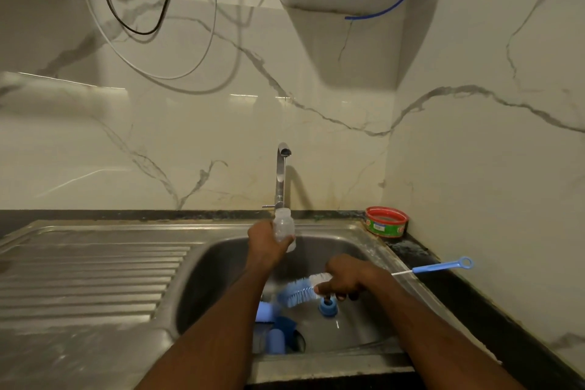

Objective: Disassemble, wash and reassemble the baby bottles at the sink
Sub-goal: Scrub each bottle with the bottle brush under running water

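bottle (282, 225) gripped in left hand (265, 242) under tap (281, 174), right hand (346, 277) gripping brush (300, 291)

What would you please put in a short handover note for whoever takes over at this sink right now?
Left hand grips a clear bottle body, mouth up, under the tap.
Right hand holds the bottle brush over the sink basin; the brush is outside the bottle.
A blue collar and other blue parts lie in the basin near the drain.
Done: this bottle is taken apart.
Left: brush and rinse the bottle, wash the blue parts, reassemble.
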`<state>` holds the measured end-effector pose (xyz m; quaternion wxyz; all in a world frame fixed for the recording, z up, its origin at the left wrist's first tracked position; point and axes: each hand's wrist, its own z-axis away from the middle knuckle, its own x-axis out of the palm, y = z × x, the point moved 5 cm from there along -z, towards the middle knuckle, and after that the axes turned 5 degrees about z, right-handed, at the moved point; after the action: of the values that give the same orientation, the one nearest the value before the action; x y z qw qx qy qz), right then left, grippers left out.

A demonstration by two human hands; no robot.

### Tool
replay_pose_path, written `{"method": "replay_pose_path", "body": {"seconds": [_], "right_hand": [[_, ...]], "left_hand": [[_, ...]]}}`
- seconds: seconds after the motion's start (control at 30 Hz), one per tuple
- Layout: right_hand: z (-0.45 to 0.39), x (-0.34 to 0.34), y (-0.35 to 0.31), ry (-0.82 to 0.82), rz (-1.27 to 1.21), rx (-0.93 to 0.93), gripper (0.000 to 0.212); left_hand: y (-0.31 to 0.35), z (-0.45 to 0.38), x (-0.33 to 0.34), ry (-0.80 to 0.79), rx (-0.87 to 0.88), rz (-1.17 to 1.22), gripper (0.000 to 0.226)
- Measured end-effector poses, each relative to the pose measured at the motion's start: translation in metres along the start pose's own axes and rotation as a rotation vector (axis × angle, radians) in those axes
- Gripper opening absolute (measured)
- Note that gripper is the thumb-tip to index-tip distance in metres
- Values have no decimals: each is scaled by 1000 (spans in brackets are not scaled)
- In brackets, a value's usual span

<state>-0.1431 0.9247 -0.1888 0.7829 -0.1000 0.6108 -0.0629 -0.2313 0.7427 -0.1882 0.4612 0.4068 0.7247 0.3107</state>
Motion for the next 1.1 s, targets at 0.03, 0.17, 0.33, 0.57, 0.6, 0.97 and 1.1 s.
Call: {"method": "replay_pose_path", "body": {"seconds": [0.03, 0.17, 0.33, 0.57, 0.6, 0.97, 1.1], "right_hand": [[1, 0, 0, -1, -1, 2, 33], [2, 1, 0, -5, -2, -3, 35], [1, 1, -1, -7, -5, -9, 34], [3, 1, -2, -21, 0, -29, 33], [3, 1, -2, -18, 1, -31, 31], [4, 1, -3, -23, -7, -37, 27], [6, 0, -3, -25, 4, -38, 28]], "left_hand": [[-2, 0, 0, 0, -3, -4, 47], [-2, 4, -3, 2, -8, -73, 45], [-4, 4, -5, 0, -43, -110, 47], [-6, 3, -5, -9, -46, -120, 46], [-5, 3, -6, 5, -44, -86, 46], [-12, 2, 1, -78, -78, -126, 44], [-11, 0, -3, -6, -47, -80, 43]]}}
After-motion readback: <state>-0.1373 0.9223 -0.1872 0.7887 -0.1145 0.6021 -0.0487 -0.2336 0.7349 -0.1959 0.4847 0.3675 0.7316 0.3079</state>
